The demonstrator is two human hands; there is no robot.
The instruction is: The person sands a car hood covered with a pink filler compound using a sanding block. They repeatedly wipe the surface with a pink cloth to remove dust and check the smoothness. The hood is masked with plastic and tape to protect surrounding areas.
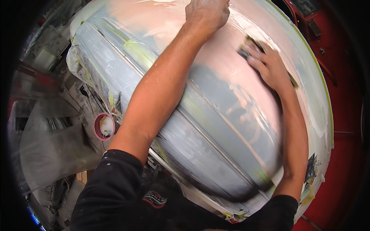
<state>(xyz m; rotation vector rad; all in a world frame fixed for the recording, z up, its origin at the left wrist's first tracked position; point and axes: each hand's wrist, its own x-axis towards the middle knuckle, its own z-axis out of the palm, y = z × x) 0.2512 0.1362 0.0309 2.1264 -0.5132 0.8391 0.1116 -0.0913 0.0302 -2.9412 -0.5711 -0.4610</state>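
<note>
While the right hand (272, 67) holds the block (243, 52) beneath its fingers (257, 64) on the panel (219, 57), long axis apparently along that hand, the left hand (208, 16) lies farther off, upper left, its grip unclear.

At three o'clock we have a broad red surface (348, 161), whether floor or wall we cannot tell. Near nine o'clock we see dusty grey floor (75, 91) among blurred clutter (42, 81); toward eight, a blue strip (33, 217) glows.
</note>
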